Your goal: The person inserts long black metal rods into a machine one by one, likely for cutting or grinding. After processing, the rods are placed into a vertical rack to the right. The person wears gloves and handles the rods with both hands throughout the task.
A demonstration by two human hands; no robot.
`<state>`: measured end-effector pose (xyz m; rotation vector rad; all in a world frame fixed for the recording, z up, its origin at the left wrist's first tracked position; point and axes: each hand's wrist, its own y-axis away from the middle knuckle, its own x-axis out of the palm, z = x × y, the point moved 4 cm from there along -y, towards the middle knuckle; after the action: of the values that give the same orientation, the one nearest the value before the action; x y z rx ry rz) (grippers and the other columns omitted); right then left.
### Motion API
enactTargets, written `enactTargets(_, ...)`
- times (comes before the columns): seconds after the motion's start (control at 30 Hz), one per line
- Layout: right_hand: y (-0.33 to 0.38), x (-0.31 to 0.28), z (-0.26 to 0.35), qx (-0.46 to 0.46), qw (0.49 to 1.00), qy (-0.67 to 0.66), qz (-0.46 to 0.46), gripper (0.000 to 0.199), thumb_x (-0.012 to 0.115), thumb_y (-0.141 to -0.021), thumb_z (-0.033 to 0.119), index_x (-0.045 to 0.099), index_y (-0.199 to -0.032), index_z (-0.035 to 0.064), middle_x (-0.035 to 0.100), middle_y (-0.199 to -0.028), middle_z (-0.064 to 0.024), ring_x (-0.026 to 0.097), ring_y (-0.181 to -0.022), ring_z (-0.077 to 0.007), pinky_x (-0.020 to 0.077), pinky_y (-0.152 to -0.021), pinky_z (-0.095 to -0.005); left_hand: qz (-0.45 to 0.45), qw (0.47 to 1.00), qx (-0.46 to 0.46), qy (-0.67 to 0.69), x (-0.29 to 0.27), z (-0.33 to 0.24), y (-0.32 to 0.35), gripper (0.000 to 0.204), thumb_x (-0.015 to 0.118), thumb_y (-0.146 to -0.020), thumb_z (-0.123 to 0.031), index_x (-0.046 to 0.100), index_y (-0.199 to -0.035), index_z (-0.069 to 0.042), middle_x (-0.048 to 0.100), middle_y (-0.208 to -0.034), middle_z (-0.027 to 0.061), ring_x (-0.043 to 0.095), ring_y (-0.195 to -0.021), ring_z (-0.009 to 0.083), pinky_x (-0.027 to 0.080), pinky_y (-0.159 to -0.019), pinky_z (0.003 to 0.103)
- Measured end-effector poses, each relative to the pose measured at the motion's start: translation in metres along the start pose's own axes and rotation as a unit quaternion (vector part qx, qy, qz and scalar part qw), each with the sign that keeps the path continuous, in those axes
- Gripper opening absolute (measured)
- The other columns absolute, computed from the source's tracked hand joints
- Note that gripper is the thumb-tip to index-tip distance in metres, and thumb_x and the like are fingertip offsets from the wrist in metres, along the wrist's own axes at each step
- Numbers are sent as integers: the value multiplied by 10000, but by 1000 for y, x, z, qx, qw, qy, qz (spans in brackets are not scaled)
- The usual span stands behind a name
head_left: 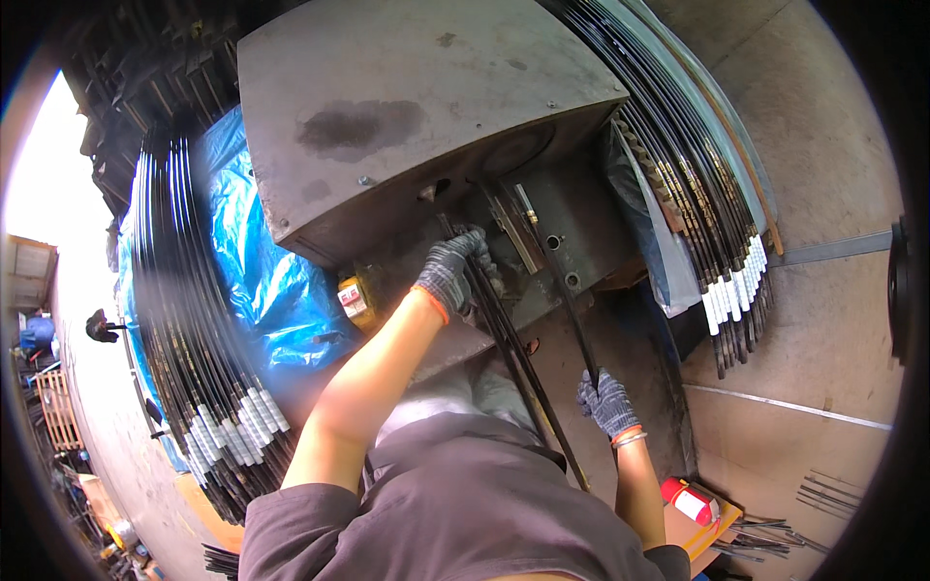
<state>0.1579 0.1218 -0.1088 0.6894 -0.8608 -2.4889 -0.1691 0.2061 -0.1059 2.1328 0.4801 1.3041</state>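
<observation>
Thin black rods (513,339), a small bunch, run from the mouth of a grey metal machine (407,107) down toward the person's lap. Upper ends sit at the machine's lower front, among dark fittings there; lower ends pass over the dark shirt.

Left hand (453,269), grey knit glove with orange cuff, grip clenched around the bunch just below the machine's opening. Right hand (606,399), same kind of glove, grip closed on a single black rod (567,290) lower down and to the right; that rod slants up to the machine's front plate, beside a brass-coloured fitting (526,203).

A small yellow block (356,295) sits at the machine's lower left corner. The machine's top carries a dark stain.

On the person's left, a long bundle of black rods with white-wrapped ends (228,426) lies on blue plastic sheeting (262,271). On the right, a second such bundle (731,281) lies along the concrete floor (823,145). Near the right elbow: a red-and-white can (690,502) on something orange, loose thin rods beside it.
</observation>
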Motion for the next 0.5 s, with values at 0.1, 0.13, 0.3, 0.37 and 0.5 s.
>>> enactTargets(0.1,-22,2,8,14,993,118,13,126,529,-881,160,510,-874,36,562,-687,-37,526,-567,-111,449,-480,-267,-64,995,-13,-73,-2,13,-19,145,577,-842,-169,544,-728,-87,482,-558,37,477,-477,188,442,-447,334)
enactTargets(0.13,-29,2,12,15,993,113,20,122,529,-881,157,511,-875,37,561,-685,-39,529,-569,-116,448,-480,-270,-67,993,0,-94,0,15,-28,160,591,-837,-183,545,-718,-86,481,-558,35,472,-471,184,435,-441,327)
enactTargets(0.3,-41,10,18,33,997,43,61,169,516,-901,222,500,-813,78,505,-625,-13,476,-520,-109,397,-462,-260,-107,969,49,-219,9,24,-66,162,686,-775,-204,616,-770,-58,556,-612,40,490,-466,153,416,-420,294)
enactTargets(0.37,-46,8,9,63,991,-66,95,118,548,-881,159,512,-892,47,530,-639,-32,491,-525,-117,439,-498,-284,-91,965,95,-227,12,33,-83,183,734,-722,-161,645,-825,-38,621,-667,68,561,-506,155,442,-417,290)
enactTargets(0.5,-52,7,22,58,985,-101,125,189,536,-895,223,534,-855,39,541,-650,-28,497,-537,-115,440,-510,-284,-161,943,73,-283,15,31,-78,170,734,-718,-148,648,-813,-36,624,-640,66,562,-466,171,435,-384,281)
